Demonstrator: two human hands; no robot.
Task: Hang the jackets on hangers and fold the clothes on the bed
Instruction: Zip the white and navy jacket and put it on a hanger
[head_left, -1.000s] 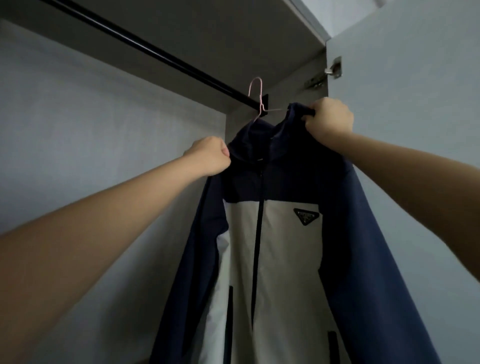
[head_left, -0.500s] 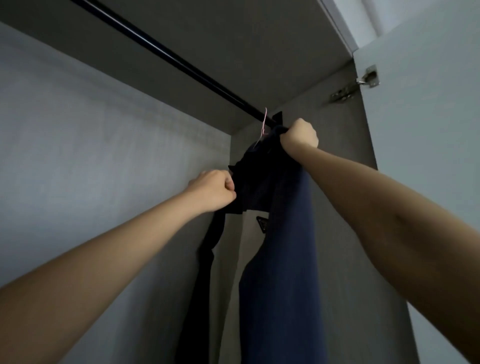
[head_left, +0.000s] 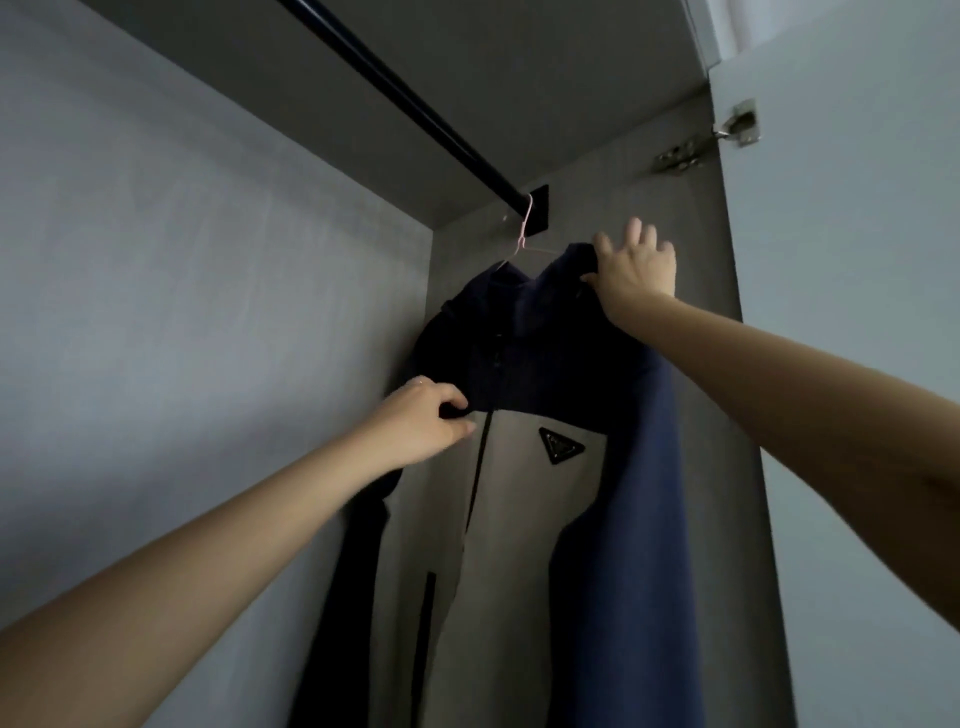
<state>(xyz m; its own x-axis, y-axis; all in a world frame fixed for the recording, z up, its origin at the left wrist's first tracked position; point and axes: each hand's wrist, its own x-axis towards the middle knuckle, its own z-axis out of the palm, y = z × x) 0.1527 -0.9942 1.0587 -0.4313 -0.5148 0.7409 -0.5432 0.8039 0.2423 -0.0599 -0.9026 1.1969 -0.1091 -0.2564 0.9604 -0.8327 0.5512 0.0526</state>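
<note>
Grip: left hand (head_left: 423, 426) pinches the jacket (head_left: 519, 519) front, right hand (head_left: 636, 270) rests spread on its collar, the jacket hangs by a pink hanger (head_left: 523, 228) on the rod (head_left: 415, 106), and a downward tug could slip it off.

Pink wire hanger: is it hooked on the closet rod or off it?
Hooked on: the pink wire hanger loops over the black closet rod, and the navy and grey jacket hangs from it.
</note>
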